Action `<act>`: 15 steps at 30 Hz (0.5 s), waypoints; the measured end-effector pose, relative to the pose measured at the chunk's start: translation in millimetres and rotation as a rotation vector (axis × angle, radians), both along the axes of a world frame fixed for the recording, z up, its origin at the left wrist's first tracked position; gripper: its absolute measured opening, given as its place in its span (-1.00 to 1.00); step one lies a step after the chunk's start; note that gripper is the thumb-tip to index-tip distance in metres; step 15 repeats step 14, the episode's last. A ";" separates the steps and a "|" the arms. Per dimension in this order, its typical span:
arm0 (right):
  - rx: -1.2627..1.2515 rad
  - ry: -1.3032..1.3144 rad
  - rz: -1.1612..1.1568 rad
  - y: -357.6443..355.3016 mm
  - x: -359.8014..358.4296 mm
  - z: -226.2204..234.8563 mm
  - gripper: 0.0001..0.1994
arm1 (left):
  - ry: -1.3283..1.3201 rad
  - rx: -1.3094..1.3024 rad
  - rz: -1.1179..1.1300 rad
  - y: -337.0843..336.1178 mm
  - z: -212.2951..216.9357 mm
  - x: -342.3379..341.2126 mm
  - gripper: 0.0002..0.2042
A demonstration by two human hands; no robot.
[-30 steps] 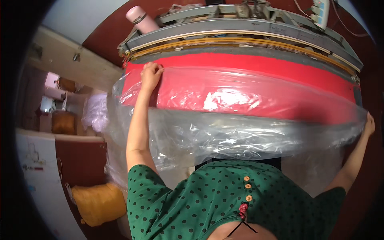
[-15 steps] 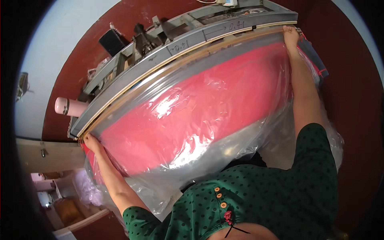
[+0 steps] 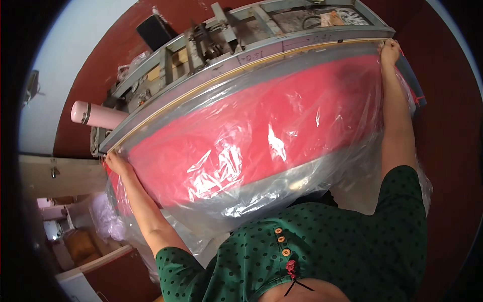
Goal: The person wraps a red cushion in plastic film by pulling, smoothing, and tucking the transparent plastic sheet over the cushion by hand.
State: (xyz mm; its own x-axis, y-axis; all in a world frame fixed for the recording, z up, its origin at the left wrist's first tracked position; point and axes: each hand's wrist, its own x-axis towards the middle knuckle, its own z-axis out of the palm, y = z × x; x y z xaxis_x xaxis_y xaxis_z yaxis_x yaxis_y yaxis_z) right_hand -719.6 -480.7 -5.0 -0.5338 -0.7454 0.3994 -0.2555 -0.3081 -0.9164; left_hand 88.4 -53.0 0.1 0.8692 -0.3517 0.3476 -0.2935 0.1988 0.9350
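Note:
A clear plastic film (image 3: 226, 166) stretches between my two hands over red fabric (image 3: 302, 108) and a grey surface. My left hand (image 3: 117, 164) is closed at the film's left corner, beside the left end of a long metal frame (image 3: 282, 41). At the frame's right end, my right hand (image 3: 389, 53) has its fingers bent closed at the film's other corner. Both arms reach out wide. The film's far edge runs along a thin pale strip (image 3: 221, 72) on the frame's near side. Creases and bright reflections cover the film, and its near part hangs against my body.
A pink flask (image 3: 98, 115) lies at the frame's left end. Metal clamp-like parts (image 3: 204, 43) and a black box-like object (image 3: 156, 31) stand behind the front rail. Bunched pale plastic (image 3: 108, 219) is at lower left. A red-brown wall (image 3: 95, 80) rises behind.
My hands have brought the film's far edge up against the pale strip, covering the brownish band seen before. My view has tilted, showing more of the frame's top. Both hands remain at the corners.

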 end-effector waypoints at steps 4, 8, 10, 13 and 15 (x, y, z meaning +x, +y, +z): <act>0.144 0.067 0.282 12.3 -8.8 4.5 -0.68 | 0.091 0.093 -0.112 4.7 7.8 -9.2 -0.89; 0.141 0.742 0.144 62.9 3.1 46.8 -0.63 | -0.396 0.466 -0.188 48.8 48.0 -21.0 -0.91; 0.204 0.677 -0.057 69.7 -38.7 46.5 -0.66 | -0.335 0.371 -0.270 63.5 66.8 -54.9 -0.93; 0.318 0.746 -0.275 61.9 -77.4 31.2 -0.69 | -0.386 0.349 -0.337 77.0 85.3 -88.4 -0.94; 0.311 0.740 -0.228 52.1 -50.1 22.2 -0.69 | -0.390 0.368 -0.293 100.4 90.2 -82.9 -0.94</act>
